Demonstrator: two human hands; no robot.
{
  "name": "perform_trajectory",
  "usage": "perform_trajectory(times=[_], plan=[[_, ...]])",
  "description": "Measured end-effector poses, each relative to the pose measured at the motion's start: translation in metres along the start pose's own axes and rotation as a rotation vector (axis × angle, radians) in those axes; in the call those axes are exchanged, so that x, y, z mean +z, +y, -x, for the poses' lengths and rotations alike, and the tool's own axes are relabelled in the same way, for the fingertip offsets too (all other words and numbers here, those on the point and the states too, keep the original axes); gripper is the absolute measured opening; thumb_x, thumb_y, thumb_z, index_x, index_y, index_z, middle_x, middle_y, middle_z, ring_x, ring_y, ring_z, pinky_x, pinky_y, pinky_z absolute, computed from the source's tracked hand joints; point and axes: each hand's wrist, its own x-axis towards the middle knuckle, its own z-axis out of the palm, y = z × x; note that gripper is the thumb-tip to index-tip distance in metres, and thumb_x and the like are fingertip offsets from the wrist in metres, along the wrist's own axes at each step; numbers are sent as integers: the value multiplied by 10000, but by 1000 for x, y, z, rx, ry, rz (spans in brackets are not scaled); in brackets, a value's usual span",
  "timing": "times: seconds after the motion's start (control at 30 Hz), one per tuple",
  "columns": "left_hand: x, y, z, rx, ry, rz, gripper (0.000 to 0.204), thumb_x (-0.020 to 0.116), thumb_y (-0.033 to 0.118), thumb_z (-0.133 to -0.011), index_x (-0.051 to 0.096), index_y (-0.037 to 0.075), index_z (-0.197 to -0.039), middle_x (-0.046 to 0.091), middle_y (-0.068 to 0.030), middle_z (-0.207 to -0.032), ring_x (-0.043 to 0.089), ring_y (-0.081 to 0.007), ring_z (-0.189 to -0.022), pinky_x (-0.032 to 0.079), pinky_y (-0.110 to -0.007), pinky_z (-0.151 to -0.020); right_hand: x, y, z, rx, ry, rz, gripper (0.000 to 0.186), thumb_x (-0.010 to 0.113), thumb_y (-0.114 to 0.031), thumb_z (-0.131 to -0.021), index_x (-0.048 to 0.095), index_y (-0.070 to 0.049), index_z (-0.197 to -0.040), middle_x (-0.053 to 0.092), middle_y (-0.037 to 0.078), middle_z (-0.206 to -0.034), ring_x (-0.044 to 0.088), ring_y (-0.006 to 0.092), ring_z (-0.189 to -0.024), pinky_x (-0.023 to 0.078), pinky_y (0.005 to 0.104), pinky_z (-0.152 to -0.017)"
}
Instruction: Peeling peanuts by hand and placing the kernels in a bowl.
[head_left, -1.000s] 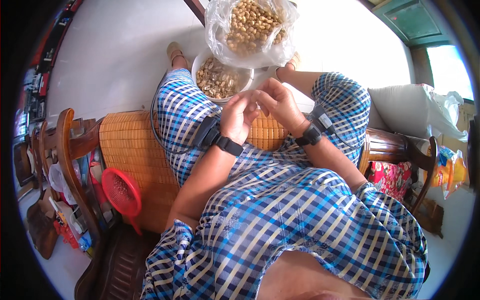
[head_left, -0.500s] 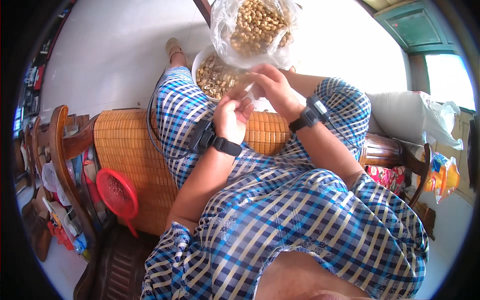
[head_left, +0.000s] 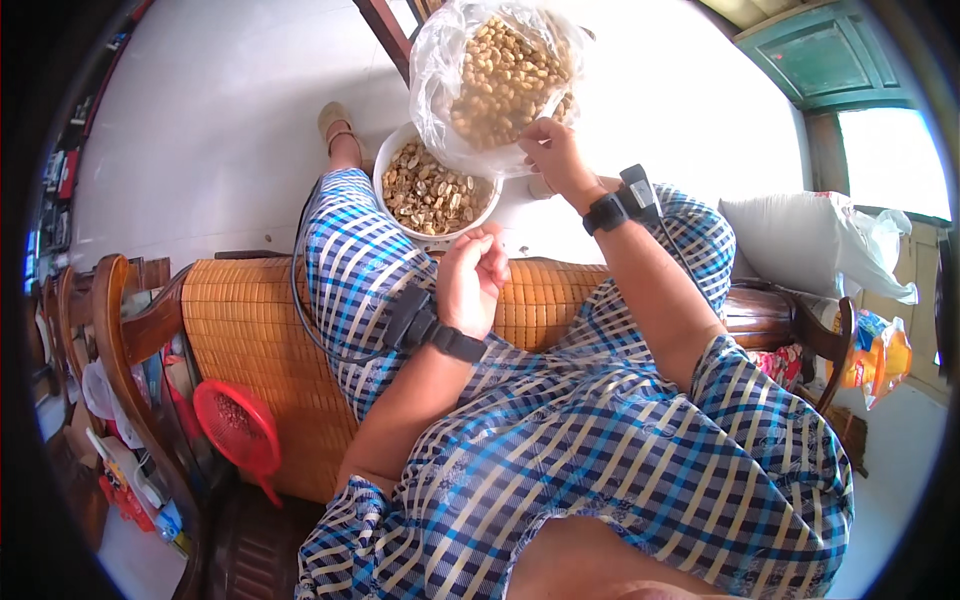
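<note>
My left hand (head_left: 472,282) is closed over my lap, fingers curled toward the palm; whatever lies inside them is hidden. Farther forward, my right hand (head_left: 560,162) is at the near right edge of a clear plastic bag (head_left: 432,95). Its fingers are bent and drawn together, and I cannot make out what is between them. Unshelled peanuts (head_left: 505,75) fill the bag. Left of it and closer to me stands a white bucket (head_left: 492,207) between my legs, holding broken peanut shells (head_left: 430,190).
A red plastic strainer (head_left: 238,425) with small reddish kernels in it rests at my left on the bamboo-matted bench (head_left: 270,345). Wooden armrests (head_left: 118,320) flank the seat. A white sack (head_left: 790,240) stands at the right, near an orange package (head_left: 878,365).
My hands were close together over the bucket's near side. They have parted: the right moved forward to the peanut bag, the left drew back slightly and curled closed.
</note>
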Motion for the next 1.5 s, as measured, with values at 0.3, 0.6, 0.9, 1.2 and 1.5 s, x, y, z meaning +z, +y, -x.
perform_trajectory(times=[0.3,0.6,0.9,1.2,1.5], plan=[[-14,6,-40,-152,22,-196,189,476,152,-937,580,9,-1003,342,55,-580,306,-43,-438,251,-193,-400,47,56,-98,-82,-239,1488,279,608,-200,-814,640,-144,-1085,599,26,-1155,585,218,-1011,502,326,-799],[-16,10,-51,-163,31,-235,189,475,127,-940,586,-2,-1021,385,42,-610,340,-47,-459,278,-185,-426,59,45,-117,51,-296,1382,367,565,-207,-867,538,-125,-1223,565,10,-1205,542,227,-1098,481,331,-844],[-16,1,-33,-61,27,-253,144,539,137,-928,590,18,-992,484,13,-694,436,-55,-538,323,-182,-458,28,15,-26,-120,30,240,208,651,-177,-851,606,8,-935,648,68,-800,605,132,-706,498,274,-626],[22,-31,-2,157,-135,-531,165,652,120,-867,606,52,-1011,593,30,-809,473,-30,-614,370,-177,-528,-32,-52,144,-58,-129,-11,151,648,-137,-833,580,-16,-894,621,69,-723,607,129,-621,499,273,-583],[21,-37,23,-165,-262,-282,160,578,246,-922,613,93,-955,587,22,-748,529,-77,-613,404,-216,-518,-29,-28,185,-185,-53,-234,233,679,-108,-821,605,-23,-1025,648,54,-845,597,92,-751,503,262,-673]])
